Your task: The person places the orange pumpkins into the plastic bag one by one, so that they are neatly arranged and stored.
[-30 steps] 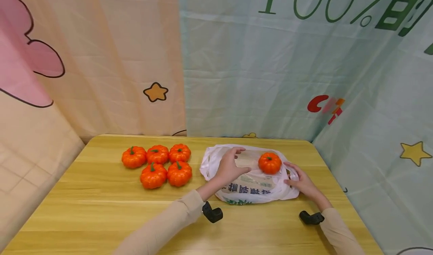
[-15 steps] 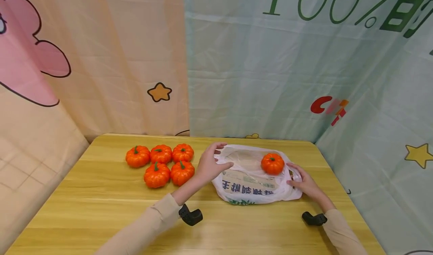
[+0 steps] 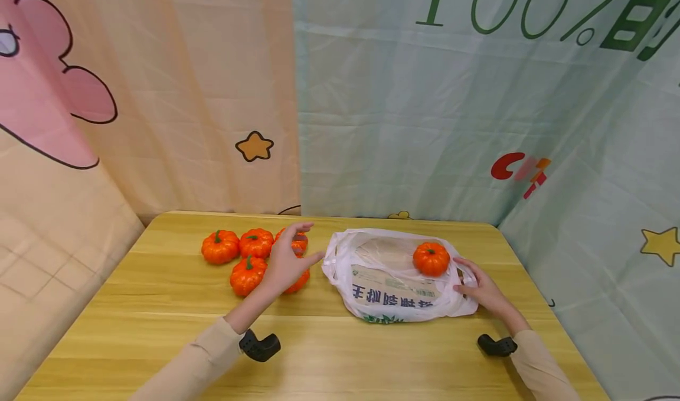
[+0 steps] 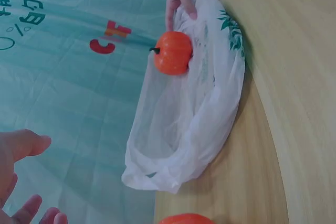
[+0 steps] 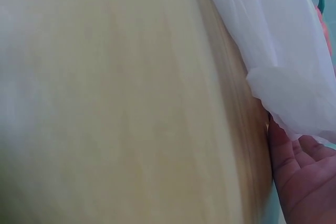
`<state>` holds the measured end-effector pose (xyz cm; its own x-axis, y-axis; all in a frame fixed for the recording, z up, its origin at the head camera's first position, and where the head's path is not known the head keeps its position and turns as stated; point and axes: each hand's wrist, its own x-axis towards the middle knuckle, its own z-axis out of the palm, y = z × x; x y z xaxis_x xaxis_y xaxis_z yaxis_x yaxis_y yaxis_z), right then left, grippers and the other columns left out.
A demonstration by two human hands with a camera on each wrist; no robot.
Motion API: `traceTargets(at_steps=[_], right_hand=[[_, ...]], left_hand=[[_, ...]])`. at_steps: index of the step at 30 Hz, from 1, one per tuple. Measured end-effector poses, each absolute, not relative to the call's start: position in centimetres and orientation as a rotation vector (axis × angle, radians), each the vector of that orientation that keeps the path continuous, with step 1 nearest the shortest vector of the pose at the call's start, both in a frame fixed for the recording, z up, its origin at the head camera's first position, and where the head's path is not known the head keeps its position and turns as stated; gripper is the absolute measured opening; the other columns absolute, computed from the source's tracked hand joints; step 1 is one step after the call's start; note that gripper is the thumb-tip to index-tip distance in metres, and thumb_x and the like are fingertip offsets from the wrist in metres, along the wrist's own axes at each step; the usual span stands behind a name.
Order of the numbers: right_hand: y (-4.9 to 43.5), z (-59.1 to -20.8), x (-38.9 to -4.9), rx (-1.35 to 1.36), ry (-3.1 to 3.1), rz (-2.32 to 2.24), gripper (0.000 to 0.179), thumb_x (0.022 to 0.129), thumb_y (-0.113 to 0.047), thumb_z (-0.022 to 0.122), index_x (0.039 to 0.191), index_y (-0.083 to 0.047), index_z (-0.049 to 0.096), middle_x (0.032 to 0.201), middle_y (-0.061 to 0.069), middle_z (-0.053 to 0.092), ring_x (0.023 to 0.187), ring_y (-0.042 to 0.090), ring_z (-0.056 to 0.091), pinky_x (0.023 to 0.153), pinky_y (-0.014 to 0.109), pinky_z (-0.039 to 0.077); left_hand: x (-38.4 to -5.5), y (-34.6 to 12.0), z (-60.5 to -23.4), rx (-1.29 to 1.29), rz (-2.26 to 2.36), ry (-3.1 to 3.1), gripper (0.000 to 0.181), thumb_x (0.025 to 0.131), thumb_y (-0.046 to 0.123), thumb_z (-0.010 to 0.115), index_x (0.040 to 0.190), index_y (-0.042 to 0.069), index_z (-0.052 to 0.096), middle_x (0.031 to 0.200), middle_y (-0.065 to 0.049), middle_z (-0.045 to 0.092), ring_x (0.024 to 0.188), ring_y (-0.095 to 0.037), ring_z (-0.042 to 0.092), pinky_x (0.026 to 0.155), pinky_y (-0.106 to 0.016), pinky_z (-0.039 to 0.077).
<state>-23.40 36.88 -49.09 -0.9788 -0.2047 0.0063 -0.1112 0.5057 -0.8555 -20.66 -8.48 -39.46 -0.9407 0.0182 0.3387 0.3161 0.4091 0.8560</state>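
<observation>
Behind the left grip (image 3: 287,265) and right grip (image 3: 483,292), printed curtains (image 3: 372,123) | beneath both, wood-grain desk (image 3: 340,354) | touching the right grip, pinch unclear, white bag (image 3: 342,271); lone pumpkin (image 3: 431,259) on its plastic; a tug could roll it | by the left grip, spread and empty, five pumpkins (image 3: 220,247); a brush could scatter them

Pumpkins (image 3: 220,247): glossy, smooth, ribbed.
Bag (image 3: 393,274): thin, crinkled, translucent plastic film.
Tabletop (image 3: 345,359): smooth wood grain, faint sheen.
Backdrop (image 3: 393,123): matt, lightly creased cloth.
Wrist device (image 3: 259,346): matt, possibly plastic; too small to confirm.
</observation>
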Motion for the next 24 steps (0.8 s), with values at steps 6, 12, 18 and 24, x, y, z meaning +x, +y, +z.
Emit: traceTargets(at_steps=[6, 12, 18, 24], right_hand=[[36.9, -49.2, -23.4, -0.293, 2.642, -1.495, 0.068, 0.087, -0.006, 0.068, 0.144, 0.003, 0.032, 0.153, 0.032, 0.017, 0.139, 0.053, 0.012, 0.107, 0.073, 0.012], [37.0, -49.4, -23.5, -0.287, 2.65, -1.503, 0.068, 0.086, -0.005, 0.068, 0.143, 0.004, 0.033, 0.153, 0.033, 0.016, 0.139, 0.053, 0.011, 0.108, 0.072, 0.011], [36.9, -49.2, -23.4, -0.28, 2.645, -1.495, 0.069, 0.086, -0.007, 0.068, 0.144, 0.003, 0.032, 0.153, 0.032, 0.016, 0.139, 0.054, 0.011, 0.107, 0.073, 0.011], [36.9, -49.2, -23.4, -0.285, 2.642, -1.494, 0.068, 0.087, -0.006, 0.068, 0.144, 0.003, 0.032, 0.154, 0.032, 0.016, 0.139, 0.053, 0.011, 0.107, 0.073, 0.011]], left_hand=[[-20.3, -11.6, -39.2, -0.219, -1.527, -2.343, 0.059, 0.075, 0.009, 0.081, 0.128, 0.008, 0.055, 0.129, -0.01, 0.058, 0.114, -0.029, 0.054, 0.091, -0.05, 0.049], [-20.1, -14.8, -39.5, -0.136, -1.436, -2.337, 0.06, 0.076, 0.009, 0.081, 0.13, 0.007, 0.055, 0.13, -0.011, 0.058, 0.112, -0.028, 0.055, 0.088, -0.017, 0.043], [-19.8, -17.4, -40.0, -0.094, -1.39, -2.334, 0.058, 0.077, 0.008, 0.079, 0.129, 0.005, 0.055, 0.129, -0.014, 0.057, 0.111, -0.031, 0.054, 0.08, -0.01, 0.042], [-19.4, -19.7, -40.9, -0.053, -1.279, -2.377, 0.057, 0.078, 0.007, 0.078, 0.129, 0.004, 0.055, 0.125, -0.014, 0.059, 0.104, -0.028, 0.055, 0.077, -0.025, 0.049]])
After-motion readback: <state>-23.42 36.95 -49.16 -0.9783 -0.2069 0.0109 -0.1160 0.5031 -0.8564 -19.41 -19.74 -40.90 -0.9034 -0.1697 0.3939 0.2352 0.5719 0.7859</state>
